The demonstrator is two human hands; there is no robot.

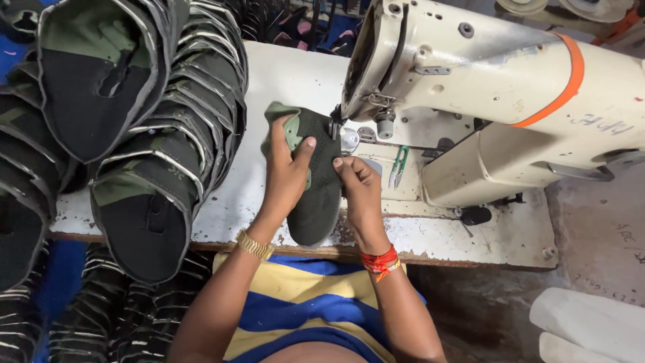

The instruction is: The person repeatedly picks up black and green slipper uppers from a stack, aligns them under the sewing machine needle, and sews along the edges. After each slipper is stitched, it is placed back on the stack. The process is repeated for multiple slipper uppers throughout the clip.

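While seen from above by a head-worn camera, two bare hands working one dark green shoe upper point(316, 181) at a cream sewing machine point(484, 87). Left hand point(285, 168) laid over the left side of the upper, fingers curled around its edge and thumb stretched across the fabric, gripping it; gold bracelet point(254, 245) on that wrist. Right hand point(359, 185) closed on the upper's right edge, thumb on top and fingers tucked beneath, pinching the cloth; red and orange thread band point(381, 262) around that wrist. Upper held flat between both hands, its rounded end hanging toward the body past the worn white table edge point(437, 245), its far end touching the machine's presser foot and needle area point(334, 128) just beyond the fingertips. Lighter green lining folded up at the far left corner, beside the left fingers. Small green-handled thread snips point(399, 166) lying on the machine bed just to the right of the right hand. Tall overlapping stacks of finished uppers point(161, 121), dark with olive panels and pale trim, well to the left of the left hand, more piled below the table. Orange band point(568, 81) wrapped around the machine arm, far right. Yellow and blue striped clothing point(302, 309) below the forearms.
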